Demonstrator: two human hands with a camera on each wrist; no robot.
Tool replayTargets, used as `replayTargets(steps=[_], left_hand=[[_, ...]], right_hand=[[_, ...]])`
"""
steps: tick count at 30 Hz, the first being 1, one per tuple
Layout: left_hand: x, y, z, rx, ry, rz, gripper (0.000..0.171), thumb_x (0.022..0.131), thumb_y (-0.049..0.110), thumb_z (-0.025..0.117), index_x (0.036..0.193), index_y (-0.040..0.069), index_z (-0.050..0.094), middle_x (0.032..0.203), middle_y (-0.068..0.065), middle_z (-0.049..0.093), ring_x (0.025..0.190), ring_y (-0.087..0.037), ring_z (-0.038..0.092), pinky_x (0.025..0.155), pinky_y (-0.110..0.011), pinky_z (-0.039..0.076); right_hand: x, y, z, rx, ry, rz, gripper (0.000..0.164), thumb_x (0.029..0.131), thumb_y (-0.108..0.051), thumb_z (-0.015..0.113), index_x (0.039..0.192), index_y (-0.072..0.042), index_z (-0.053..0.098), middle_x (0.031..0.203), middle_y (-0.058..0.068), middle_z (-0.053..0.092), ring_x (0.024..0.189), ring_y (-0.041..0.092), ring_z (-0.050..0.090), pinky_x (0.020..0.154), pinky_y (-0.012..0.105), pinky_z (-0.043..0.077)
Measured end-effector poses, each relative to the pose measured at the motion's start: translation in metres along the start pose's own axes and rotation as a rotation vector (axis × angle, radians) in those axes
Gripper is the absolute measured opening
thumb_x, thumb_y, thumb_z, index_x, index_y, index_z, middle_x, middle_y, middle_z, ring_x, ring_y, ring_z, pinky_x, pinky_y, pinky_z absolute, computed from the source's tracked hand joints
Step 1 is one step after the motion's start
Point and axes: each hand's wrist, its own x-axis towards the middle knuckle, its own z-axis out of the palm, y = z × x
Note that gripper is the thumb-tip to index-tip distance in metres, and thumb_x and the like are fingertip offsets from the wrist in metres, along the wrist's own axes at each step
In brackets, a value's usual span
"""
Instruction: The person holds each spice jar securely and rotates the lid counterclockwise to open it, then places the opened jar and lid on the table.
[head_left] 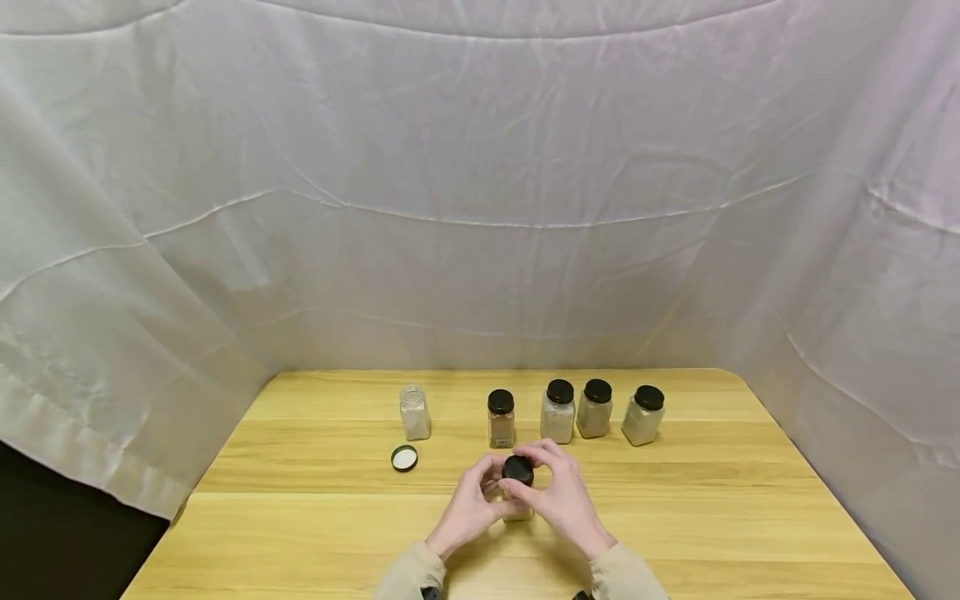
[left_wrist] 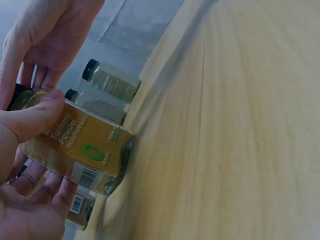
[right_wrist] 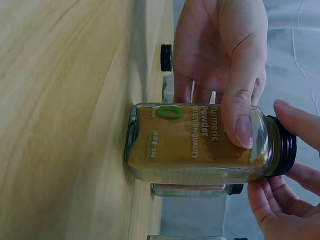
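A glass jar of turmeric powder [right_wrist: 190, 145] stands upright at the table's near middle, its base right at the wood. My left hand [head_left: 468, 510] grips the jar's body, thumb across the labelled face and fingers behind. The fingers and thumb of my right hand [head_left: 561, 498] pinch the jar's black lid [right_wrist: 284, 146] from its sides. The lid sits on the jar's neck. In the head view both hands cover much of the jar.
Farther left stands a lidless jar [head_left: 415, 417] of pale contents, with its lid [head_left: 404, 458] lying liner-up nearby. A capped jar of brown contents [head_left: 501, 429] is behind my hands. Three capped jars, including a rightmost one [head_left: 642, 423], stand to its right. Pale curtains [head_left: 480, 275] enclose the table.
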Motion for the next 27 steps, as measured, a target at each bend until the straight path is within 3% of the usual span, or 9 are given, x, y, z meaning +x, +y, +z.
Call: replayTargets(steps=[10,19,27], left_hand=[[-0.0005,-0.0029,-0.002,-0.006,-0.018,0.002,0.05,0.082,0.01,0.083,0.126,0.002,0.059,0.111,-0.004,0.067,0.114,-0.023,0.067,0.107,-0.015,0.047],[-0.001,-0.003,-0.0016,0.028,-0.019,0.009,0.05,0.083,0.011,0.083,0.127,0.002,0.059,0.113,-0.01,0.067,0.113,-0.02,0.066,0.106,-0.015,0.048],[-0.0004,-0.0012,-0.0013,0.034,-0.026,0.022,0.05,0.084,0.012,0.082,0.127,0.001,0.059,0.115,-0.013,0.066,0.115,-0.025,0.066,0.108,-0.018,0.048]], right_hand=[[-0.0007,0.0004,0.0007,-0.028,0.058,-0.096,0.038,0.068,-0.011,0.092,0.103,-0.008,0.078,0.09,-0.006,0.068,0.086,0.011,0.064,0.077,0.025,0.053],[-0.0031,0.0016,0.0028,-0.007,0.071,-0.108,0.039,0.068,-0.008,0.091,0.104,-0.007,0.078,0.09,-0.005,0.068,0.086,0.012,0.065,0.078,0.02,0.051],[-0.0027,0.0037,0.0033,0.003,0.09,-0.152,0.039,0.068,-0.008,0.09,0.104,-0.005,0.077,0.09,-0.003,0.069,0.085,0.011,0.065,0.078,0.02,0.052]])
